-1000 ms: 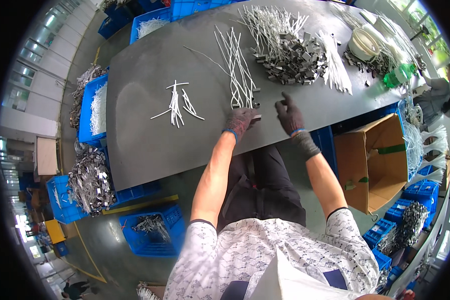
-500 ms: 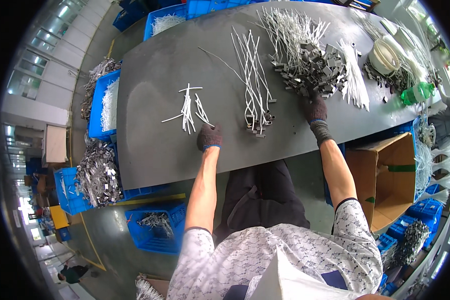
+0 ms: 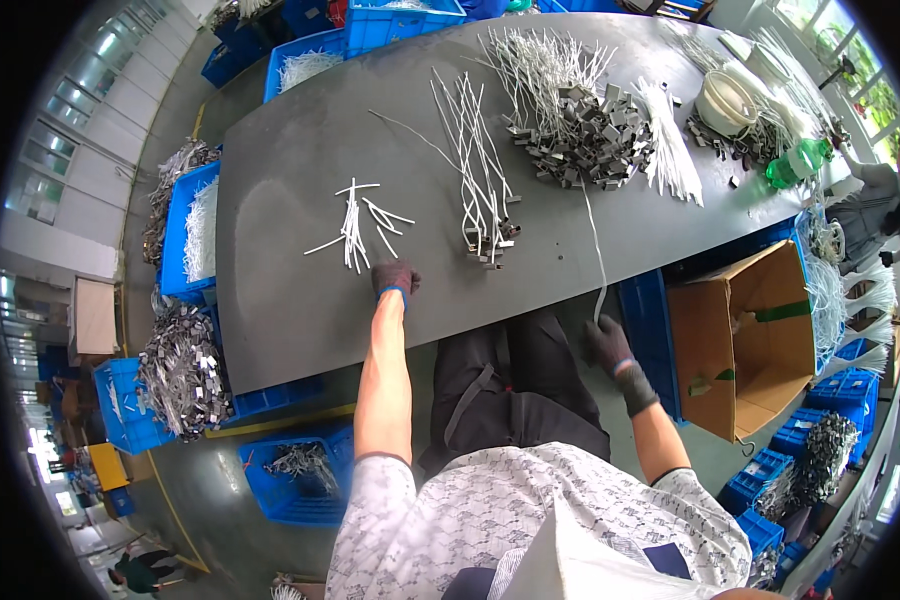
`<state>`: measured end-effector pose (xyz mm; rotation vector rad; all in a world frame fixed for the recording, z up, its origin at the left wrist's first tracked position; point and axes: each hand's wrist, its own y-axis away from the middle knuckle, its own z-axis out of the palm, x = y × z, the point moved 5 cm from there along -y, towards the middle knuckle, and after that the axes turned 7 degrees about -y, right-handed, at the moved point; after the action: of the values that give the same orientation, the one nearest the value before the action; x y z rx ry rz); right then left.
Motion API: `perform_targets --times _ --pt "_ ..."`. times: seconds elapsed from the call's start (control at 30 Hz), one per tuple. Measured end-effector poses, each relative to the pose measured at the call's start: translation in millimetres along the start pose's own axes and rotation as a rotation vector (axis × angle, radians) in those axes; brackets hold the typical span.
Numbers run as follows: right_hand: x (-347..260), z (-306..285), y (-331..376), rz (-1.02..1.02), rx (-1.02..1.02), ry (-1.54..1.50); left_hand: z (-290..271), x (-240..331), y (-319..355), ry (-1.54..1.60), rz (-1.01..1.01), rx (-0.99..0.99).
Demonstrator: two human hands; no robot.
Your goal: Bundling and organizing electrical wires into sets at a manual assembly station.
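My right hand (image 3: 607, 342), in a dark glove, is below the table's near edge, closed on one end of a white wire (image 3: 596, 240). The wire runs up over the edge and across the table to a pile of small grey metal clips (image 3: 590, 140) with white wires. My left hand (image 3: 397, 278), also gloved, rests on the table with its fingers curled; what they hold, if anything, is hidden. Just beyond it lie short white tubes (image 3: 352, 230). Between the hands, farther off, lies a small bundle of white wires (image 3: 475, 170) with clips at its near end.
A white tub (image 3: 727, 103) and a green bottle (image 3: 798, 163) stand at the table's right. A bunch of white strips (image 3: 670, 150) lies beside the pile. An open cardboard box (image 3: 745, 345) is at my right; blue crates (image 3: 295, 475) surround the table. Another person (image 3: 875, 205) is at far right.
My right hand has moved from the clip pile toward me, past the table edge, drawing out a white wire. My left hand has drawn back slightly from the short tubes, two of which now lie spread apart.
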<state>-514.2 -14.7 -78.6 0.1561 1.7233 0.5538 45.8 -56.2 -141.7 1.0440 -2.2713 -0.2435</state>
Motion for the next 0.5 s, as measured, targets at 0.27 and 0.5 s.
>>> perform_targets --times 0.27,0.5 --pt "199 -101 178 0.242 -0.161 1.131 43 73 142 1.607 -0.320 -0.598" --pt "65 -27 136 -0.165 0.009 0.904 58 208 200 1.634 -0.058 -0.678"
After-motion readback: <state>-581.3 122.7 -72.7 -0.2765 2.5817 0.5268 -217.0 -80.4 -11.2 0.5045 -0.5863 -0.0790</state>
